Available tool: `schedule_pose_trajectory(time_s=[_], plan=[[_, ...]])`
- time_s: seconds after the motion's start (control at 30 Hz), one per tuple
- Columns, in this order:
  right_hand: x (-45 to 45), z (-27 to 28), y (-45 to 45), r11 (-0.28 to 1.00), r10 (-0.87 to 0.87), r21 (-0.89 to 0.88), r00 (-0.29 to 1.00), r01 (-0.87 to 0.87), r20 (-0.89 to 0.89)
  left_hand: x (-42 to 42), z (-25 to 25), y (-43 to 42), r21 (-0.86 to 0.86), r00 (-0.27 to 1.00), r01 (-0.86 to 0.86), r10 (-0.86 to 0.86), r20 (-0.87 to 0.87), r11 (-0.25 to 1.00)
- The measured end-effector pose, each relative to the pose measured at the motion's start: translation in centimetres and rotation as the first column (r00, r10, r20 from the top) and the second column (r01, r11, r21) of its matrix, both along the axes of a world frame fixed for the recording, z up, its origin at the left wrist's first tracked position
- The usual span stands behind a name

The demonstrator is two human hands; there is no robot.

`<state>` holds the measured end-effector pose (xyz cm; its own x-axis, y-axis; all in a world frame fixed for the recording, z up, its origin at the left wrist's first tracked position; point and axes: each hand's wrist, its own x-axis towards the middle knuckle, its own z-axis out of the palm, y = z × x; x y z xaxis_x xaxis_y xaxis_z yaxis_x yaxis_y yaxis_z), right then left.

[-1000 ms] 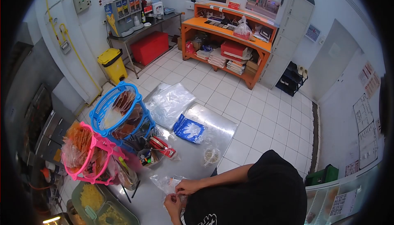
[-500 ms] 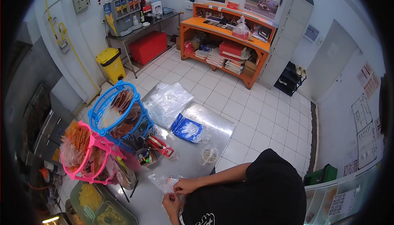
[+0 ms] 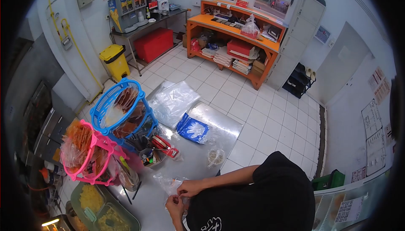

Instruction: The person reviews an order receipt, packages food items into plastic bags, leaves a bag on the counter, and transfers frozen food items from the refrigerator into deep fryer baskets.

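My right hand [image 3: 190, 187] and my left hand [image 3: 174, 206] are close together over the steel table, fingers pinched on a clear plastic bag [image 3: 163, 181]. The bag lies crumpled, its upper part spread beyond my fingers. Something orange-brown shows faintly through the plastic, too blurred to name. Farther along the table sit a knotted clear bag [image 3: 215, 157] with small pale contents and a blue packet of plastic gloves [image 3: 193, 128]. Left of the hands, a small bin [image 3: 151, 158] holds pens and other small items, with a red tape dispenser [image 3: 165, 146] beside it.
A pink basket [image 3: 90, 151] and a blue basket [image 3: 110, 88] hold filled plastic sachets. Clear plastic bags [image 3: 175, 102] lie stacked at the table's far end. A green divided container [image 3: 75, 197] with yellow food stands at lower left. An orange counter [image 3: 236, 24] is across the tiled floor.
The view has shifted slightly. My hands stay pinched on the plastic bag at nearly the same spot, with my right-hand fingers a little nearer the left-hand fingertips.
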<state>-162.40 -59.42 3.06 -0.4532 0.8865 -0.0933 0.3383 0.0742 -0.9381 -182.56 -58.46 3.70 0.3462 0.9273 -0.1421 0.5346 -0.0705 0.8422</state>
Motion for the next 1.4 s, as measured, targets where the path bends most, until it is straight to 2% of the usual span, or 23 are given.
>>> schedule_pose_trajectory(time_s=[0.17, 0.23, 0.27, 0.3, 0.33, 0.37, 0.4, 0.47, 0.53, 0.63, 0.73, 0.83, 0.9, 1.0, 1.03, 1.07, 1.1, 1.17, 1.2, 1.23, 1.3, 1.37, 1.4], plan=[[0.8, -0.2, 0.9, 0.998, 0.057, 0.02, 0.998, -0.058, 0.035, 0.0, 0.7, 0.0, -0.01, 0.998, 0.053, -0.052, 0.047, 0.999], [1.2, -0.2, 1.1, 0.996, 0.075, 0.043, 0.996, -0.077, 0.037, -0.3, -0.1, 0.2, 0.075, 0.991, 0.136, -0.136, -0.006, 0.988], [1.1, -0.6, 1.3, 0.994, 0.088, 0.065, 0.996, -0.089, 0.011, 0.0, 0.1, 0.3, 0.056, 0.992, 0.124, -0.123, -0.019, 0.991], [1.0, -0.9, 1.6, 0.992, 0.107, 0.052, 0.991, -0.111, 0.081, 0.2, 0.2, 0.4, 0.027, 0.988, 0.14, -0.138, -0.064, 0.99], [1.0, -0.7, 1.9, 0.987, 0.137, 0.077, 0.989, -0.14, 0.049, 0.8, 1.8, 0.4, 0.022, 0.988, 0.127, -0.124, -0.086, 0.992], [1.0, -0.8, 2.0, 0.989, 0.15, 0.005, 0.986, -0.151, 0.079, 1.3, 3.1, 0.3, 0.064, 0.989, 0.145, -0.143, -0.036, 0.987], [0.7, -1.1, 1.5, 0.996, 0.083, 0.036, 0.992, -0.087, 0.099, 0.9, 1.1, 0.0, 0.113, 0.993, 0.117, -0.12, 0.018, 0.987], [0.2, 0.3, 0.9, 0.993, 0.08, 0.067, 0.976, -0.095, 0.205, 0.7, 0.0, -1.0, 0.103, 0.997, 0.027, -0.019, -0.071, 0.994], [-0.3, 0.8, -0.2, 0.984, 0.141, 0.069, 0.96, -0.162, 0.242, 0.0, -0.9, -1.9, 0.133, 0.998, -0.051, 0.056, -0.034, 0.99], [0.0, 2.4, -0.9, 0.98, 0.197, -0.045, 0.96, -0.191, 0.201, 0.3, -0.4, -3.3, 0.103, 0.989, -0.126, 0.133, -0.062, 0.987], [0.3, 2.5, -0.7, 0.983, 0.18, -0.025, 0.961, -0.179, 0.212, 0.6, 0.0, -3.1, 0.128, 0.974, -0.228, 0.228, 0.011, 0.965], [0.3, 1.1, -1.2, 0.978, 0.201, 0.042, 0.977, -0.204, 0.069, 1.3, 1.5, -2.4, 0.212, 0.938, -0.331, 0.346, -0.034, 0.919], [0.5, 0.2, -2.0, 0.969, 0.234, 0.079, 0.972, -0.234, 0.011, 1.5, 0.3, -2.0, 0.196, 0.945, -0.255, 0.287, -0.158, 0.947], [0.7, -0.5, -2.2, 0.942, 0.332, 0.013, 0.924, -0.336, -0.191, 1.7, -0.3, -0.4, 0.172, 0.96, -0.195, 0.223, -0.166, 0.966], [0.5, -0.5, -1.9, 0.951, 0.306, 0.098, 0.935, -0.292, -0.182, 1.3, -1.0, 0.7, 0.249, 0.984, -0.144, 0.164, -0.063, 0.958], [0.0, -1.7, -1.6, 0.942, 0.333, 0.096, 0.925, -0.321, -0.182, 0.0, -1.8, 2.0, 0.088, 0.986, 0.02, -0.005, -0.166, 0.996], [0.0, -1.7, -1.5, 0.937, 0.343, 0.143, 0.921, -0.32, -0.183, -0.2, -0.3, 2.8, 0.056, 0.988, 0.115, -0.12, 0.096, 0.992], [-0.1, -3.3, -1.6, 0.948, 0.271, 0.182, 0.962, -0.26, -0.039, -3.6, -1.1, 5.4, -0.096, 0.933, 0.285, -0.253, 0.255, 0.954], [0.3, -3.5, -1.6, 0.95, 0.248, 0.201, 0.969, -0.238, -0.023, -5.5, -2.4, 8.2, -0.292, 0.893, 0.395, -0.288, 0.346, 0.871], [0.6, -3.7, -1.7, 0.965, 0.213, 0.171, 0.976, -0.2, -0.056, -5.0, -1.2, 9.4, -0.34, 0.799, 0.374, -0.114, 0.591, 0.863], [0.1, -4.1, -1.9, 0.969, 0.191, 0.173, 0.978, -0.176, -0.078, -5.0, 0.1, 11.9, -0.354, 0.799, 0.218, 0.042, 0.6, 0.909], [0.0, -3.7, -2.0, 0.977, 0.199, 0.095, 0.976, -0.191, -0.085, -6.4, -2.5, 14.9, -0.137, 0.982, -0.058, 0.081, 0.17, 0.989], [-0.1, -3.6, -2.0, 0.972, 0.211, 0.128, 0.974, -0.199, -0.084, -8.4, -7.7, 17.1, 0.249, 0.975, 0.216, -0.223, 0.0, 0.944]])
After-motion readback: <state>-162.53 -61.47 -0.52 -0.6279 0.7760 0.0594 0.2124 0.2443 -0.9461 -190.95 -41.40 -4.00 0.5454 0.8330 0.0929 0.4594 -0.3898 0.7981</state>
